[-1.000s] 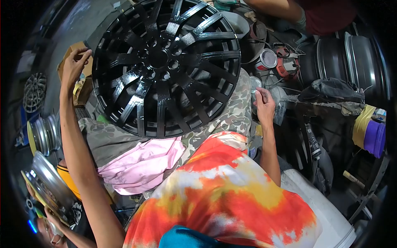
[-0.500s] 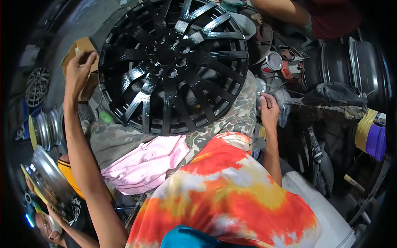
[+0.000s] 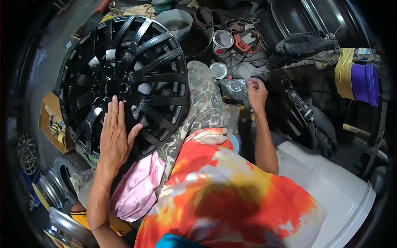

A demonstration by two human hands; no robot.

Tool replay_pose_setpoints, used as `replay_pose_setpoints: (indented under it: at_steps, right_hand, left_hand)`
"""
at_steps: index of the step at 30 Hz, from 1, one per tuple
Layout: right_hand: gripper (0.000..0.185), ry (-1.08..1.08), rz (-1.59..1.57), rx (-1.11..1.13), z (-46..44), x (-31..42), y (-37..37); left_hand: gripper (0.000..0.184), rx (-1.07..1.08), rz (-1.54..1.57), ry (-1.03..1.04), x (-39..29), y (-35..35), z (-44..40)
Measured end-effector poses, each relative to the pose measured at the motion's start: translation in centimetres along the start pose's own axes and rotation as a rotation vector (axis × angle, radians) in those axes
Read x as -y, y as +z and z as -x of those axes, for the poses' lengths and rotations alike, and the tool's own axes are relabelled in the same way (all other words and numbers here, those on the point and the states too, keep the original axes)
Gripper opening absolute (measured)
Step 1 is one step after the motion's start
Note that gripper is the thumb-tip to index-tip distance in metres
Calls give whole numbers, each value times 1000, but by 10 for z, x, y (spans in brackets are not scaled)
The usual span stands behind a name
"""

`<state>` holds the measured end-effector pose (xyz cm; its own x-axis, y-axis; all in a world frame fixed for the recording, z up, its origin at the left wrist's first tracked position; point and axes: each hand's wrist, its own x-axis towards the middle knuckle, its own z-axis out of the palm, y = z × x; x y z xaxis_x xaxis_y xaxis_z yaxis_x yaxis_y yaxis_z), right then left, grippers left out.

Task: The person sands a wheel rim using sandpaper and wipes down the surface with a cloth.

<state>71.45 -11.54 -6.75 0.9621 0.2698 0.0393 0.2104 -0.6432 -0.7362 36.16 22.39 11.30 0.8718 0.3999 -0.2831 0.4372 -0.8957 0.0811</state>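
Observation:
A glossy black multi-spoke wheel rim (image 3: pixel 165 99) rests over my lap, against the camouflage trousers. My left hand (image 3: pixel 115 136) lies flat on its spokes below the centre hole, fingers straight and thumb spread. To the right, my right hand (image 3: pixel 257 94) is closed, its fingertips pinched at the right edge of a shiny, dark-looking plastic bag (image 3: pixel 233 89). What the bag contains is unclear. Just behind the bag sits a round tin (image 3: pixel 218 70) with a pale top. Pink cloth (image 3: pixel 140 186) lies under the rim's lower edge.
An open paint can (image 3: pixel 223 40), a red power tool (image 3: pixel 245 37) with cords and a white bucket (image 3: pixel 175 25) stand beyond the rim. Large wheels (image 3: pixel 314 18) fill the upper right. A cardboard box (image 3: pixel 51 118) and silver rims (image 3: pixel 51 188) are at left. A purple tub (image 3: pixel 364 84) hangs at right.
My left hand has come from beside the rim's left edge onto its spokes. My right hand has closed at the plastic bag. The view has swung right, so the rim appears further left.

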Motion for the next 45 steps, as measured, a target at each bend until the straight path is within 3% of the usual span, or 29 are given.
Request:
replay_pose_setpoints:
  at_steps: [7, 10, 18, 20, 21, 25, 28, 32, 35, 37, 41, 45]
  right_hand:
    - [19, 58, 163, 98, 19, -24, 28]
    - [19, 72, 68, 152, 14, -25, 39]
    - [25, -57, 74, 157, -10, -1, 26]
    - [24, 47, -75, 152, -13, -7, 22]
    - [25, 97, -110, 135, -13, -10, 20]
    - [22, 184, -209, 97, -8, -25, 10]
    - [20, 308, -216, 77, -1, -29, 2]
    - [18, 267, -200, 15, 14, -61, 15]
    - [19, 277, -203, 53, 28, -65, 33]
    - [21, 333, -173, 196, 42, -57, 49]
    - [23, 305, 163, 357, 64, -45, 87]
    - [21, 313, 205, 444, 67, -40, 106]
  left_hand:
    - [88, 36, -33, -58, -20, -7, 6]
    - [87, 69, -56, -42, -25, -13, 6]
    - [70, 118, 160, -29, -44, -53, 8]
    - [71, -59, 166, 149, -61, -53, 12]
    - [79, -109, 183, 104, -66, -45, 15]
    - [82, -199, 7, 19, -58, -46, 8]
    - [72, -230, -25, -4, -56, -52, 4]
    - [67, -240, 139, -33, -60, -43, 6]
    - [61, -273, 137, -82, -67, -43, 8]
    - [61, -258, 93, -66, -73, -43, 11]
    - [57, -220, 45, -49, -86, -41, 13]
    - [54, -217, 11, -63, -95, -37, 14]
